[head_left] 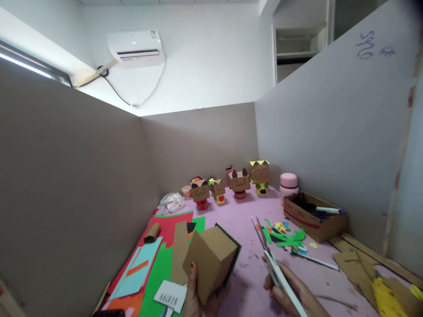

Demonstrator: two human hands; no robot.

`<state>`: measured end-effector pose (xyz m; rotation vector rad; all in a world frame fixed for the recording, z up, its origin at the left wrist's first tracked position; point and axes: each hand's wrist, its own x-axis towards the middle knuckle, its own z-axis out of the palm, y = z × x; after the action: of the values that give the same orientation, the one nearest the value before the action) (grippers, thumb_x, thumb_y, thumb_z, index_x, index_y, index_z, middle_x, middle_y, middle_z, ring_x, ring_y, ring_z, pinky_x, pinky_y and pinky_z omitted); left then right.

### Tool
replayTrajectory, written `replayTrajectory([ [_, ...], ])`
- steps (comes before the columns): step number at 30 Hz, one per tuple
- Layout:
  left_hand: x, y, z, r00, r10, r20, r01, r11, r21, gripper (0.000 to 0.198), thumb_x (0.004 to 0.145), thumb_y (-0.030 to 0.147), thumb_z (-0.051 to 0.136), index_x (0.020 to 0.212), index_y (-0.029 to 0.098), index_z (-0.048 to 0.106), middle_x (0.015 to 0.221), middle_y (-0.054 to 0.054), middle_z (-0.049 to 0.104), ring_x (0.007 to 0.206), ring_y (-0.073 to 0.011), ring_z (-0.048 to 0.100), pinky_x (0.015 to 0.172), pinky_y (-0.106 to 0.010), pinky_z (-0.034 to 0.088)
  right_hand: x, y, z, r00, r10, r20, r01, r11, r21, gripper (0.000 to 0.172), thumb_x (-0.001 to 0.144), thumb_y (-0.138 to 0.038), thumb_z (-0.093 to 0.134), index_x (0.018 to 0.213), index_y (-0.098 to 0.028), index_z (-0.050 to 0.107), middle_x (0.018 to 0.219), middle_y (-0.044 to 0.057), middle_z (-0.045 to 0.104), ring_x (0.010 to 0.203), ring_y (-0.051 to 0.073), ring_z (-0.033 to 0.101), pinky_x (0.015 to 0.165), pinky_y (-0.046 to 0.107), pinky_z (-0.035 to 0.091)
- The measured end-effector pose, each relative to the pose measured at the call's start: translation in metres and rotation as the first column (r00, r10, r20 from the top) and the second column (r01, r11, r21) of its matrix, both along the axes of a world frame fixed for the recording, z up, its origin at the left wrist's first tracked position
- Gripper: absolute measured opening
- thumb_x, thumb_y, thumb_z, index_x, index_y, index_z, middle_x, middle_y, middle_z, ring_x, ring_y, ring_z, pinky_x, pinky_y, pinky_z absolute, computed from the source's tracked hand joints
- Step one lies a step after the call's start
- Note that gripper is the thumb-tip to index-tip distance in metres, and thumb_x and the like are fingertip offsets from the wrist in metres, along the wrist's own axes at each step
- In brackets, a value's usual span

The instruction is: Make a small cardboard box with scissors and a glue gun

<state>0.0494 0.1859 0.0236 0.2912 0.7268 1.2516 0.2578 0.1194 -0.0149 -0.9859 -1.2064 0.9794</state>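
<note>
A brown cardboard box [213, 255] with a dark green sheet along its right side is held up in my left hand [194, 295], the thumb pressed on its front face. My right hand [287, 286], to the right of the box, holds white-handled scissors [274, 266]. Their metal blades point up and away, slightly apart, touching nothing. Beneath the left hand lies a white card [170, 296] with printing on it. The far fingers of my left hand are partly hidden by the box.
Cardboard-headed figures [239, 181] stand at the back. Coloured sheets [158, 268] cover the left side. Green scraps [287, 237], a box of tools [310, 220], a pink bottle [288, 187] and a yellow glue gun [385, 293] are on the right. Grey partitions [198, 141] enclose the table.
</note>
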Motion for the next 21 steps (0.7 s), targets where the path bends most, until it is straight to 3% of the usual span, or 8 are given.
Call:
replayTrajectory([
  [4, 0.0, 0.001, 0.001, 1.0, 0.004, -0.018, -0.004, 1.0, -0.002, 0.059, 0.079, 0.037, 0.059, 0.132, 0.023, 0.037, 0.081, -0.01, 0.07, 0.071, -0.0283, 0.066, 0.07, -0.056, 0.051, -0.002, -0.006, 0.01, 0.993, 0.09, 0.083, -0.086, 0.995, -0.042, 0.048, 0.077, -0.052, 0.062, 0.116, -0.026, 0.052, 0.088, 0.004, 0.061, 0.075, 0.019, 0.056, 0.067, 0.03, 0.045],
  [7, 0.0, 0.001, 0.001, 0.999, 0.022, -0.028, -0.022, 1.0, 0.017, 0.06, 0.078, 0.035, 0.061, 0.133, 0.027, 0.037, 0.084, -0.008, 0.07, 0.073, -0.028, 0.067, 0.076, -0.06, 0.048, -0.005, -0.007, 0.014, 0.994, 0.081, 0.069, -0.078, 0.995, -0.055, 0.049, 0.078, -0.052, 0.06, 0.119, -0.026, 0.05, 0.086, 0.003, 0.058, 0.073, 0.018, 0.055, 0.067, 0.03, 0.045],
  [16, 0.0, 0.002, 0.003, 0.997, 0.044, -0.055, -0.04, 0.997, 0.071, 0.066, 0.073, 0.031, 0.068, 0.131, 0.037, 0.039, 0.083, -0.002, 0.072, 0.076, -0.0274, 0.069, 0.084, -0.064, 0.043, -0.006, 0.002, 0.006, 0.997, 0.071, 0.034, -0.07, 0.997, -0.039, 0.058, 0.072, -0.059, 0.063, 0.118, -0.027, 0.051, 0.077, -0.002, 0.052, 0.064, 0.014, 0.05, 0.062, 0.026, 0.041],
  [21, -0.004, 0.009, -0.003, 0.999, -0.011, -0.047, 0.013, 0.999, 0.048, 0.077, 0.073, 0.034, 0.068, 0.138, 0.033, 0.028, 0.081, -0.005, 0.073, 0.073, -0.03, 0.069, 0.081, -0.064, 0.046, -0.007, 0.005, 0.003, 0.998, 0.057, 0.021, -0.056, 0.998, -0.025, 0.063, 0.069, -0.063, 0.063, 0.118, -0.027, 0.051, 0.076, -0.001, 0.052, 0.063, 0.014, 0.048, 0.059, 0.026, 0.039],
])
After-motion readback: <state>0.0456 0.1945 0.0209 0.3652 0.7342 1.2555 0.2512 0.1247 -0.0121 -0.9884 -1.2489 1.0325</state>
